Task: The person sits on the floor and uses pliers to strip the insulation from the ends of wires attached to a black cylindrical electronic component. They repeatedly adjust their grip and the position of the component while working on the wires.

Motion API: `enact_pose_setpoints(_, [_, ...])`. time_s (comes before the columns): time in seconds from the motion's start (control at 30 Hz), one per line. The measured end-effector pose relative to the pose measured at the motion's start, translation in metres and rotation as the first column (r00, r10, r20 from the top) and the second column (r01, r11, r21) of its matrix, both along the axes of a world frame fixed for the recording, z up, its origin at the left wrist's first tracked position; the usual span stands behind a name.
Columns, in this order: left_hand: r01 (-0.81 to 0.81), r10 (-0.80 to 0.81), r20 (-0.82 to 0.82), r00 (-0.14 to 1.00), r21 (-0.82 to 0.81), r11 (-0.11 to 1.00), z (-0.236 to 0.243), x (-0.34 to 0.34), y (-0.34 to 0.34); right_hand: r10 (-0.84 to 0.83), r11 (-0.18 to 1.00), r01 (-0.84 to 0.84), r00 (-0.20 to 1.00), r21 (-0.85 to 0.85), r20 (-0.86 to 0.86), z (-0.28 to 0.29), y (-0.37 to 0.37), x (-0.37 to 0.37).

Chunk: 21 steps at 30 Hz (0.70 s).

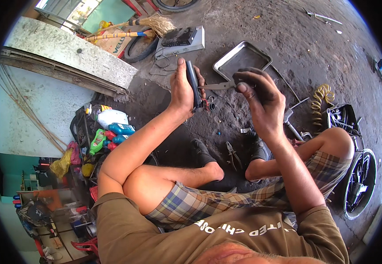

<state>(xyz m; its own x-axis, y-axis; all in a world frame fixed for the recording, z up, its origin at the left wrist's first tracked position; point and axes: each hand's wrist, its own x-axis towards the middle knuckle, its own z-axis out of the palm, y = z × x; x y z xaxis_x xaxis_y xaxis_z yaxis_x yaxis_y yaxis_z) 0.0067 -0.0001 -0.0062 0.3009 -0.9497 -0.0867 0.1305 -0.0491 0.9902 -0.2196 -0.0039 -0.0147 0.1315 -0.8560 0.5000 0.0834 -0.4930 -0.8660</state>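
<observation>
In front of me my left hand (183,90) is wrapped round a long black part (193,83), rounded like a tube and held nearly upright. My blackened right hand (261,99) is closed on a grey metal tool with a flat, pointed blade (217,86). The tool's tip reaches the left hand's fingers beside the black part; whether it touches the part I cannot tell. My right palm hides the tool's handle, so its exact kind does not show. Small dark and reddish pieces (210,104) appear just below the black part. Pliers (232,155) lie on the floor between my feet.
A metal tray (243,47) lies ahead on the dirty floor. To the right are a coiled yellow hose (322,99), a black bin of parts (342,116) and a round basin (348,193). Several bottles (111,118) stand left, with a broom (155,25) beyond.
</observation>
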Motion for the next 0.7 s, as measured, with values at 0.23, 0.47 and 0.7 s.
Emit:
enact_pose_setpoints(0.23, [0.038, -0.037, 0.016, 0.999, -0.020, 0.999, 0.004, -0.016, -0.002, -0.086, 0.996, 0.084, 0.993, -0.020, -0.086, 0.001, 0.008, 0.005])
enact_pose_setpoints(0.47, [0.035, -0.029, 0.120, 0.992, -0.042, 0.999, 0.006, -0.012, 0.002, -0.096, 0.986, 0.126, 0.966, 0.113, -0.239, 0.012, 0.011, 0.000])
enact_pose_setpoints(0.7, [0.053, -0.053, -0.009, 0.999, 0.031, 0.998, -0.001, -0.012, 0.003, -0.009, 0.981, -0.003, 0.998, 0.196, 0.065, 0.017, 0.012, -0.002])
